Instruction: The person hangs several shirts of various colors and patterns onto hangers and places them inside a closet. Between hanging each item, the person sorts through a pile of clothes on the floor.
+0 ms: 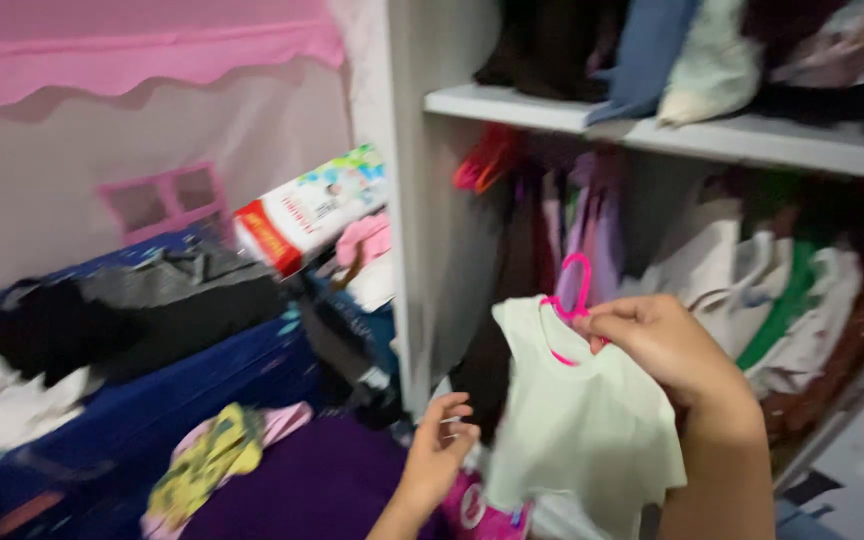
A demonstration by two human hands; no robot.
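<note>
Hanging looks to be the step in hand: the right hand (pixel 667 345) pinches a pink hanger (pixel 574 300) carrying a small pale green shirt (pixel 582 420), held up before the open wardrobe (pixel 407 200). Left hand (pixel 439 450) hovers loosely spread, touching nothing, beside the shirt's lower edge. Next, I judge, the hook needs lifting to the crowded row of hung clothes (pixel 752 290).

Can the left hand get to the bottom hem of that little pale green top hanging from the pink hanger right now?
Probably yes. The left hand is open beside the pale green top, with nothing visible between them; the right hand holds the pink hanger up.
</note>
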